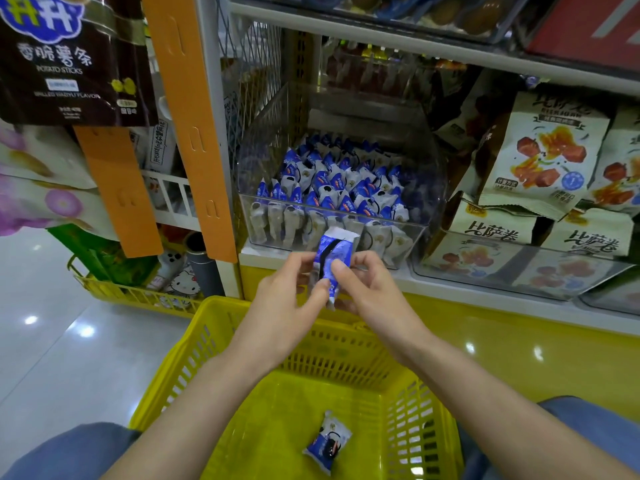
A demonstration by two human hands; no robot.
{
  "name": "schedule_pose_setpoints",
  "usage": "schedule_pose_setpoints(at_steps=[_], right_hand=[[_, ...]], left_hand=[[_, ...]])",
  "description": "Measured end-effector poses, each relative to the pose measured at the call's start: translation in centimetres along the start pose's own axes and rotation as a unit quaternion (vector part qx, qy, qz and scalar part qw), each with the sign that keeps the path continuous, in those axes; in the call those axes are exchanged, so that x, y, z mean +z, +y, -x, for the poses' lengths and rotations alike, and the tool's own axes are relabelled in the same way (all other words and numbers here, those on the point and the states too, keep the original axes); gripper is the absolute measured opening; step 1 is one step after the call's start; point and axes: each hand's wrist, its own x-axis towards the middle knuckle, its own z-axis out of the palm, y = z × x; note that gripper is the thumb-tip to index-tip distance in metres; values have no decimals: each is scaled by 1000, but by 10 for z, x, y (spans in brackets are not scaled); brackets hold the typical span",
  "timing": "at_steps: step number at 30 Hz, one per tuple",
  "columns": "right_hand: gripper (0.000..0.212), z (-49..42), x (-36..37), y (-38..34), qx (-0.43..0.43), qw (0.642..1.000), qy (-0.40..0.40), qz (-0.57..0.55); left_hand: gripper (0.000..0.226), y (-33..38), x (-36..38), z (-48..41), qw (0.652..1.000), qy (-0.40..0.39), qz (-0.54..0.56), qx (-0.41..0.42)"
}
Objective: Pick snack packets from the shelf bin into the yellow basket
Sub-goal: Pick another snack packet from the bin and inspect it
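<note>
Packet (333, 251) upright in the pinch of left hand (289, 297) and right hand (375, 292), above yellow basket (346, 362).

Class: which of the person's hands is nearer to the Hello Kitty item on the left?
Left. The left hand holds the blue packet on the side towards the Hello Kitty item; the right hand holds the same packet from the far side, further right.
</note>
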Motion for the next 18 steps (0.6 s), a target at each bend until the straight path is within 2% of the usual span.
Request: schedule_pose_setpoints(at_steps=[4, 9, 18], right_hand=[[11, -1, 0, 5, -25, 1000, 5, 2], [28, -1, -1, 10, -35, 999, -15, 20], [21, -4, 4, 9, -39, 998, -47, 20]], left_hand=[[27, -4, -2, 0, 998, -31, -51, 2], [32, -3, -1, 3, 995, -6, -95, -2], [25, 8, -5, 5, 985, 45, -162, 31]])
